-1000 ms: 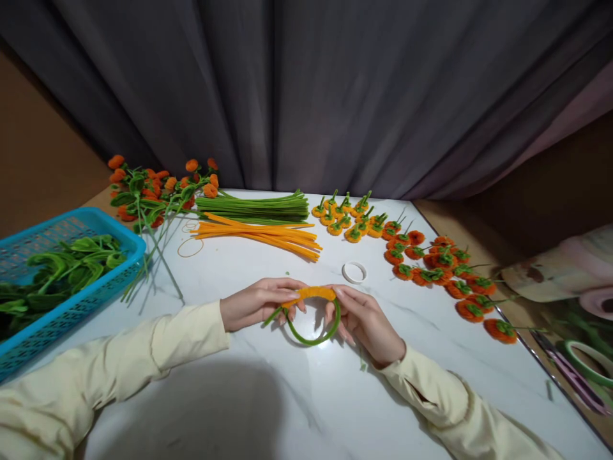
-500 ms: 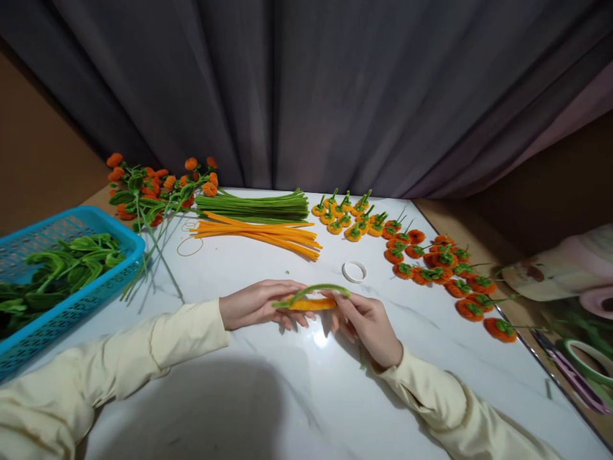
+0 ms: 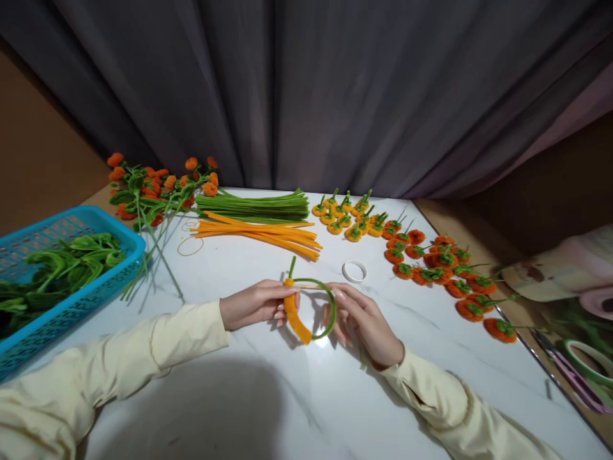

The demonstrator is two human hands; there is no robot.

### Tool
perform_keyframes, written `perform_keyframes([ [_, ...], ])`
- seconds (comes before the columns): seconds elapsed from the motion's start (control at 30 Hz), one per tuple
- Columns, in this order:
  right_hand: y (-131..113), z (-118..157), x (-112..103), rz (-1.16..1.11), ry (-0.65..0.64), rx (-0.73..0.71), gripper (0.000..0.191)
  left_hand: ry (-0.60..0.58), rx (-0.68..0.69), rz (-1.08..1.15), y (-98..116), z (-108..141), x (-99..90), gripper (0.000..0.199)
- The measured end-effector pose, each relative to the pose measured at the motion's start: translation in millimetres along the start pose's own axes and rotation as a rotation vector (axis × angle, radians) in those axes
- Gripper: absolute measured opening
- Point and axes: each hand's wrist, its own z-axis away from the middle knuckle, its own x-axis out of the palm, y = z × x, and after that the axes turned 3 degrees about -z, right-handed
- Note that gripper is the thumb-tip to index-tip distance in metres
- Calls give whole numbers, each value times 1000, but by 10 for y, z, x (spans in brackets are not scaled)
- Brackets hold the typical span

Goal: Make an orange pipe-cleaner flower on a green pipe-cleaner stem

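Observation:
In the head view my left hand [image 3: 258,301] pinches the upper part of a fuzzy orange strip [image 3: 297,322]. A green pipe cleaner [image 3: 329,326] joins the strip, curving round into a loop, and a short green end sticks up above my fingers. My right hand [image 3: 366,319] closes thumb and finger at the loop's upper right, where the green pipe cleaner passes. Between both hands runs a thin pale line [image 3: 311,286], too fine to make out. Just beyond my right hand lies a white ring [image 3: 354,271] on the table.
Orange pipe cleaners [image 3: 258,236] and green pipe cleaners [image 3: 253,206] lie at the back. Yellow flower heads [image 3: 354,233] and orange flower heads [image 3: 472,310] sit to the right. A blue basket [image 3: 136,249] of green leaves is at left; pink-handled scissors [image 3: 575,377] lie far right.
The orange strip has turned from lying level between my hands to hanging downward from my left fingers. The green pipe cleaner now shows as a round loop, and a thin pale line spans my hands.

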Motion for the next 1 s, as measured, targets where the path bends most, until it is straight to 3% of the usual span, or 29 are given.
perform_keyframes([
  [0.2, 46, -17, 43, 102, -114, -42, 38, -71, 23, -104, -26, 5, 33, 38],
  [0.47, 103, -6, 76, 175, -10, -129, 33, -145, -64, 121, -98, -16, 134, 36],
  [0.7, 144, 22, 82, 407, 125, -342, 21, -108, -79, 70, -80, -10, 177, 31],
  [1.0, 120, 70, 82, 550, 110, -445, 17, -80, -104, -17, -32, -2, 211, 30],
])
